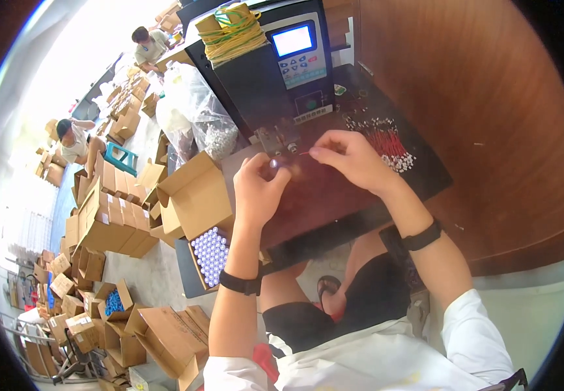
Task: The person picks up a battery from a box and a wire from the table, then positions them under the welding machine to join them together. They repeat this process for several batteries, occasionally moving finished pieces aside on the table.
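Observation:
Close in front of the machine's metal tips, my left hand is closed around a small cylindrical battery cell. Only the cell's shiny round end shows between thumb and finger. My right hand pinches a thin red wire that points left toward the tips and the cell. Whether the wire touches either of them I cannot tell. To the right of this hand lies a spread of red wires with white plugs at their near ends.
The black machine has a lit screen, and rubber bands wrap the blocks on top. A carton of upright cells stands left of my left forearm, below an open carton. Plastic bags and a brown partition flank the table. Two people work farther off.

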Demonstrator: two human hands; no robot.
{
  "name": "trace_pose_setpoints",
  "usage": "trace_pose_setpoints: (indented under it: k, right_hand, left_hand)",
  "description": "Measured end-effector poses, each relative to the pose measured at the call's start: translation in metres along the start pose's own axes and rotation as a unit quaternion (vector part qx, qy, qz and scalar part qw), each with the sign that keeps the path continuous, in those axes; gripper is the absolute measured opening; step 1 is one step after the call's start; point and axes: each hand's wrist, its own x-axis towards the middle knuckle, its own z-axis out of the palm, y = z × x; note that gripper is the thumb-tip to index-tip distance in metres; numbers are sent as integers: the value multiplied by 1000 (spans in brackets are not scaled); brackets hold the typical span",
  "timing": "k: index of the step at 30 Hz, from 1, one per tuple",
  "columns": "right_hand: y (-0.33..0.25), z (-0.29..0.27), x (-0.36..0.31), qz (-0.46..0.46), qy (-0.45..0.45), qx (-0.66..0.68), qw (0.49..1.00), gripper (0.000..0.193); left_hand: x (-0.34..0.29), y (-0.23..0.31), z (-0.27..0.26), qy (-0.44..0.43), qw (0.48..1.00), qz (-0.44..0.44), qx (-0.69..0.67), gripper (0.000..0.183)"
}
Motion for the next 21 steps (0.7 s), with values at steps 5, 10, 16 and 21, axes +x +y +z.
trace_pose_setpoints:
  k: [5, 10, 16, 21]
  right_hand:
    - [0, 12, 2, 12, 21, -29, 999, 19]
    - [2, 14, 4, -2, 30, -44, 999, 19]
    - [-2, 16, 3, -6, 15, -36, 999, 20]
    - [-2, 17, 4, -5, 11, -35, 999, 20]
  left_hand:
    - [2, 10, 2, -42, 998, 42, 36, 22]
    - [4, 13, 0, -63, 995, 52, 63, 25]
    - [3, 9, 2, -47, 996, 53, 47, 25]
    - [2, 8, 1, -46, 996, 52, 49, 26]
